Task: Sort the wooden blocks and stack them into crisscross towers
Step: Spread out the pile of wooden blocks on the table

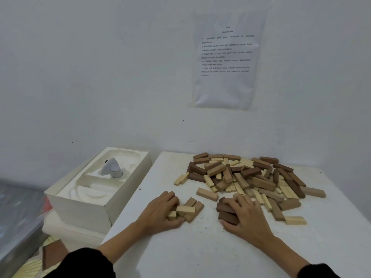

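A big loose pile of wooden blocks (pixel 249 177) in pale, mid-brown and dark brown lies at the back right of the white table (pixel 200 253). My left hand (pixel 160 212) is closed around a small cluster of pale and mid-brown blocks (pixel 187 209) near the table's left side. My right hand (pixel 246 214) lies over a group of dark brown blocks (pixel 225 212) at the pile's front edge, with its fingers curled on them. A single mid-brown block (pixel 207 194) rests between the two groups.
A white box (pixel 84 205) with a moulded insert and a small grey device (pixel 112 169) stands left of the table, close to its edge. A printed sheet (pixel 226 57) hangs on the wall behind. A lone pale block (pixel 295 220) lies at the right front.
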### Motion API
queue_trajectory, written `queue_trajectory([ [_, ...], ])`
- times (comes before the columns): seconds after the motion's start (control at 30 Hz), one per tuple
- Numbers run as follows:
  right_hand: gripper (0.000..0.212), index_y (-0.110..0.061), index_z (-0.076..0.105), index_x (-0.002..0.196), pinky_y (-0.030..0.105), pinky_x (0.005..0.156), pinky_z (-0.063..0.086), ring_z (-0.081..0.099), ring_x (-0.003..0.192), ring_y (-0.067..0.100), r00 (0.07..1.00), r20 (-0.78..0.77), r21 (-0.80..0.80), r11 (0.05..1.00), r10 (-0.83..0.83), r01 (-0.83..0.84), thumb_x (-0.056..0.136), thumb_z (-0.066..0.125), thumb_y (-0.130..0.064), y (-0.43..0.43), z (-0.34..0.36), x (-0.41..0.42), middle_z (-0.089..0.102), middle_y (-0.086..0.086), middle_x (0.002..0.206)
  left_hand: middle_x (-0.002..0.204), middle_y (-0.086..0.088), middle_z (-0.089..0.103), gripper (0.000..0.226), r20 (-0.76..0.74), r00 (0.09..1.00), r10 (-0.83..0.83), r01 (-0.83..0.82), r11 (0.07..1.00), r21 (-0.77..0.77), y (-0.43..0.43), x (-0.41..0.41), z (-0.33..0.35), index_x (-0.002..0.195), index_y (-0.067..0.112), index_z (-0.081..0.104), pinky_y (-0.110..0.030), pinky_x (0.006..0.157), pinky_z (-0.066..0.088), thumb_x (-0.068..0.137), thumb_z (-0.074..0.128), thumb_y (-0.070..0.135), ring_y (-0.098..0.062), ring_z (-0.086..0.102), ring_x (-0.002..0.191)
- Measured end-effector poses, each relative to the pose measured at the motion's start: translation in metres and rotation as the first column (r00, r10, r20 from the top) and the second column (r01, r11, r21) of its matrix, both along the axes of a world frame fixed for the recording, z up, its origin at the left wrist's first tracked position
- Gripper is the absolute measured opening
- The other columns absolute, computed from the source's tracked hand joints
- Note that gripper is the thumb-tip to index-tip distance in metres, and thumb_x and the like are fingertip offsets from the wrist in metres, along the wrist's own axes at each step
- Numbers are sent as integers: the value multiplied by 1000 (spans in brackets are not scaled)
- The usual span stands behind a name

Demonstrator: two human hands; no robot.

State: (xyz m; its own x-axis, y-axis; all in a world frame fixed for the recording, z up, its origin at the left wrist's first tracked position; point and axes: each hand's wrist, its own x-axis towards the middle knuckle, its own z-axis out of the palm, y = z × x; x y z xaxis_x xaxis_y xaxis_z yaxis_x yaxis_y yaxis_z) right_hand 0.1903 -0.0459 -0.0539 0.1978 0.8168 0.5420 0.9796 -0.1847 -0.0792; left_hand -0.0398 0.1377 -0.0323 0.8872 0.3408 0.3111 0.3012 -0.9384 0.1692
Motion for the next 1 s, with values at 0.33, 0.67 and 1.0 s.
queue_trajectory([
  [0.33, 40, -25, 51, 91, 25, 64, 41, 50, 72, 13, 998, -53, 23, 1000, 19, -18, 69, 54, -58, 2, -1, -2, 52, -9, 82, 103, 11, 54, 61, 21, 948, 318, -309, 933, -186, -29, 38, 14, 109, 26, 48, -20, 70, 39, 75, 45, 76, -8, 50, 93],
  [0.67, 40, -25, 53, 97, 20, 56, 39, 57, 67, 11, 998, 58, 101, 995, -11, 5, 69, 47, -52, -1, 3, -3, 62, -9, 78, 111, 4, 52, 47, -125, 959, 255, -264, 962, -65, -42, 55, 17, 117, 24, 54, -22, 67, 34, 86, 50, 59, -10, 51, 96],
  [1.0, 41, -21, 55, 101, 15, 48, 42, 58, 68, 12, 992, 103, 80, 994, 69, -77, 71, 49, -48, 1, 8, -1, 61, -5, 76, 113, 0, 50, 37, -97, 989, 116, -124, 989, -78, -38, 61, 24, 125, 29, 56, -22, 69, 37, 91, 52, 44, -15, 50, 97],
])
